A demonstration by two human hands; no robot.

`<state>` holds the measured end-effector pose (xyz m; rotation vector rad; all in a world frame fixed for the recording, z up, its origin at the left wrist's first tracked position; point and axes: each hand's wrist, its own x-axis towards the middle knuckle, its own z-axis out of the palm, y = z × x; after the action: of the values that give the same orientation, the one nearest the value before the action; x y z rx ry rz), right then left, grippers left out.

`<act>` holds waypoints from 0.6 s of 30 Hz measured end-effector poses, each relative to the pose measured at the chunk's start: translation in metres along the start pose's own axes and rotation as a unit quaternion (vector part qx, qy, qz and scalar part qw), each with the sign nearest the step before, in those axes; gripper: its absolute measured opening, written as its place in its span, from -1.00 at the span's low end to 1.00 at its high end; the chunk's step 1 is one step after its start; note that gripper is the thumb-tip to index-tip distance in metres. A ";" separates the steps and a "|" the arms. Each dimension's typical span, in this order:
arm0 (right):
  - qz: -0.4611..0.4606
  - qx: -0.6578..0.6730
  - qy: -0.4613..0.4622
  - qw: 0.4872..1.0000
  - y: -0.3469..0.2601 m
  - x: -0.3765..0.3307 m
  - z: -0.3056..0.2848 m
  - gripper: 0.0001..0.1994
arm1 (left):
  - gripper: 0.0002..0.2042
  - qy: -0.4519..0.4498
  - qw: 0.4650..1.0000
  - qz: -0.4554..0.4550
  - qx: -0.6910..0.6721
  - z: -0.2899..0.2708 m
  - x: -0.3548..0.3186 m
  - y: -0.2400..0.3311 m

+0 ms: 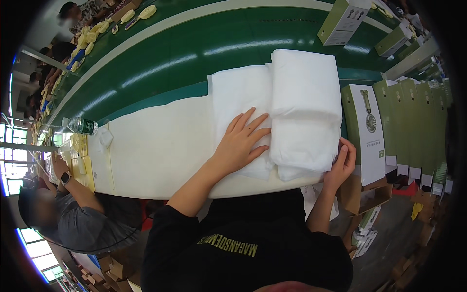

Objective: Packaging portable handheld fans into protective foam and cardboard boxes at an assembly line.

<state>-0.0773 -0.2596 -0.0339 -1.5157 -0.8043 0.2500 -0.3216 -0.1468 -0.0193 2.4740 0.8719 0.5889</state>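
Observation:
Two piles of thin, soft white sheets lie on the cream table, side by side and partly overlapping; whether they are bags or plain sheets I cannot tell. My left hand rests flat on the left pile, fingers spread, with the tips reaching the edge of the taller right pile. At the lower right edge of that taller pile is my right hand, its fingers bent and closed against the sheets' edge. Part of its grip is hidden by the sheets.
A row of green boxes stands at the right, with a white-faced fan box beside the piles. A green conveyor runs behind the cream table. A bottle lies at the left, near a seated co-worker.

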 end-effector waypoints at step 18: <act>0.027 0.022 -0.001 0.999 0.009 0.000 -0.002 -0.80 | -0.56 -0.018 0.997 0.035 0.068 0.005 -0.003 -0.004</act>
<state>-0.0733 -0.2611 -0.0419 -1.4965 -0.7560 0.3086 -0.3235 -0.1475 -0.0259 2.6379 0.8391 0.5222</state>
